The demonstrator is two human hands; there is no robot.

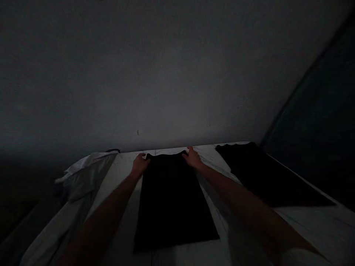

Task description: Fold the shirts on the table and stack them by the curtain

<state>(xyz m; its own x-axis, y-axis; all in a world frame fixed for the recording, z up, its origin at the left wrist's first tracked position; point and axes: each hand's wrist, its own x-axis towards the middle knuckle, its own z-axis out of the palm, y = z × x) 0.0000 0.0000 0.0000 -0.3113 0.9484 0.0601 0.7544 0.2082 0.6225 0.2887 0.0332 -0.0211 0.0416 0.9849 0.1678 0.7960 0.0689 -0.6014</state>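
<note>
A black piece of cloth (172,199), likely a garment, lies flat in a long shape on the white surface (124,214). At its far left corner, my left hand (139,163) pinches the edge between thumb and fingers. My right hand (193,158) grips the far right corner the same way. Between the two hands the far edge dips slightly. Dim light hides the cloth's details, and I cannot tell its exact kind.
Another black cloth (271,173) is spread out to the right. Crumpled grey and white fabric (85,177) lies along the left edge. A plain wall (172,92) rises directly behind the surface, and a dark panel (321,122) stands at the right.
</note>
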